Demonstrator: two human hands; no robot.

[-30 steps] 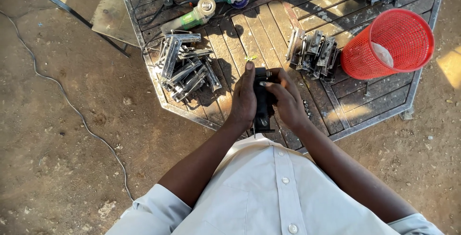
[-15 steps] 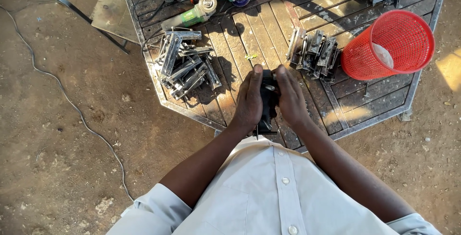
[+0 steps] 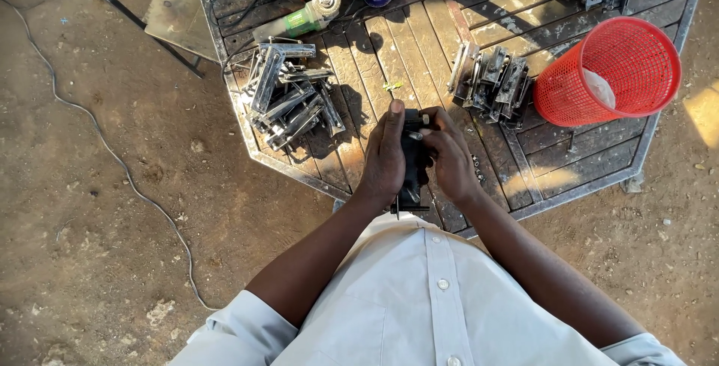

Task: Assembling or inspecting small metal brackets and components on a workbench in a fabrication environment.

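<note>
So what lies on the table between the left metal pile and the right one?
Head view: bare wooden slats, save a small yellow-green bit, between left pile and right pile.

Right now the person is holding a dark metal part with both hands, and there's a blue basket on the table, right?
Not quite: the basket is red, not blue, as the head view shows. The rest holds: the left hand and right hand both grip the dark metal part over the wooden table.

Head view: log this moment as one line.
left hand: holds black part | right hand: holds same part | left: metal pile | right: red basket | surface: wooden table
</note>
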